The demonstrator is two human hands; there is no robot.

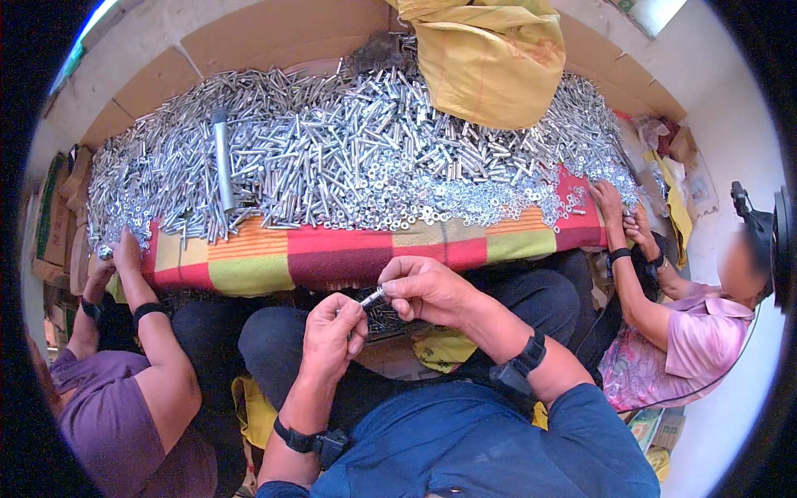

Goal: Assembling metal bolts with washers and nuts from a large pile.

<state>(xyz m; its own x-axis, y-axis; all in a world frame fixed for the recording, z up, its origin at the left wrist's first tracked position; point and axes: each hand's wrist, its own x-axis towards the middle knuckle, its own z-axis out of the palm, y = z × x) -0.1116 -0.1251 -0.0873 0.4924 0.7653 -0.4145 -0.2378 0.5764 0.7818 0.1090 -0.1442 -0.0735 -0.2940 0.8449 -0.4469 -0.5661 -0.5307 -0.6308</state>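
Above my lap, my left hand [334,334] is closed round a short silver metal bolt [372,298], which slants up to the right. My right hand [425,290] pinches the bolt's upper end between thumb and fingers; whether a nut or washer sits there is too small to tell. Beyond both hands lies a big heap of loose silver bolts [332,149]. Along its near side spread many nuts and washers [473,201]. A checkered cloth [340,254] in red, green and orange hangs over the near edge under the heap.
A yellow sack [490,62] rests on the back of the heap, and a grey metal tube [223,162] lies on its left part. Co-workers sit on both sides, with a hand [126,256] at the left end and another hand [608,202] among the washers at right. Cardboard [274,37] lines the back.
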